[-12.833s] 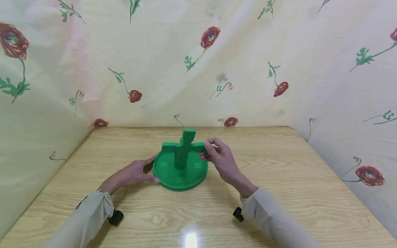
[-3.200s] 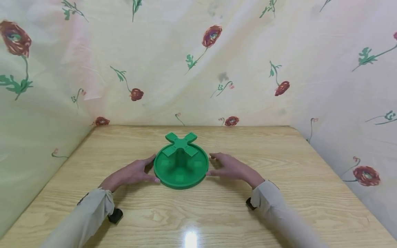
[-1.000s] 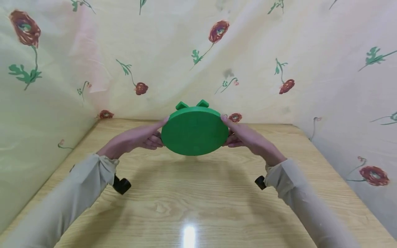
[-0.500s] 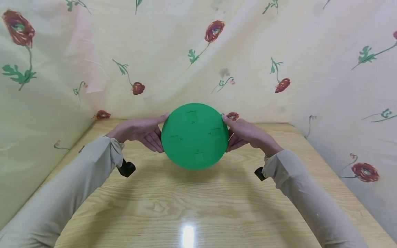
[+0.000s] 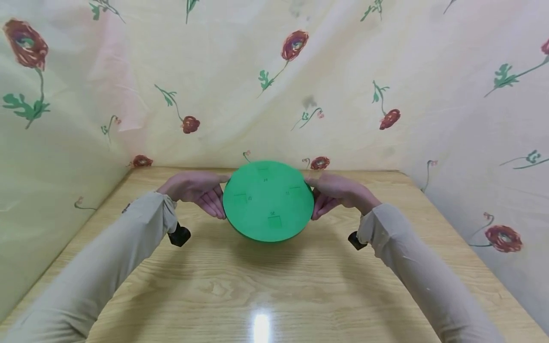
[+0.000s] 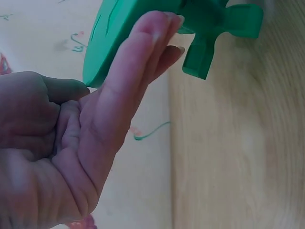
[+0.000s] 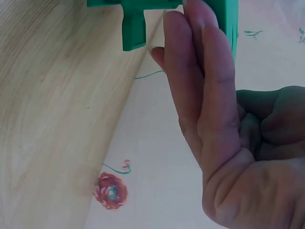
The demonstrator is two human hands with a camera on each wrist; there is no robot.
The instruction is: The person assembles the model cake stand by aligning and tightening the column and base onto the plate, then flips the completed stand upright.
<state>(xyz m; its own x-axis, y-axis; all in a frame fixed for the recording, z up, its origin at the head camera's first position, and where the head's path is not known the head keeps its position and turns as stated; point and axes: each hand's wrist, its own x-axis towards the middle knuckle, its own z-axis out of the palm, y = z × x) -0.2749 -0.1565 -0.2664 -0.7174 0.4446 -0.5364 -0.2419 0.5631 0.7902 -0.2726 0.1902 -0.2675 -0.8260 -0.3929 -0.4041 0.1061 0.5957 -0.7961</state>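
Note:
A green round stand (image 5: 268, 205) is upside down in the middle of the head view, its flat underside facing up with small square marks and numbers. My left hand (image 5: 200, 189) holds its left rim, and my right hand (image 5: 339, 191) holds the right rim. Each thumb lies at the upper edge, with the fingers stretched along the side and below. Under the disc, the cross-shaped part (image 6: 202, 50) points down toward the table in the left wrist view; one of its arms (image 7: 134, 28) shows in the right wrist view. Whether it touches the table I cannot tell.
The wood-grain table (image 5: 214, 290) spreads below and around the stand. A flower-patterned cloth (image 5: 240, 85) hangs behind the table and along both sides. Black wrist devices (image 5: 179, 235) show under both sleeves.
Earlier the stand was upright on the table with its cross on top. Both hands have lifted it and turned it over; in the last half second it has come lower and tilted flatter.

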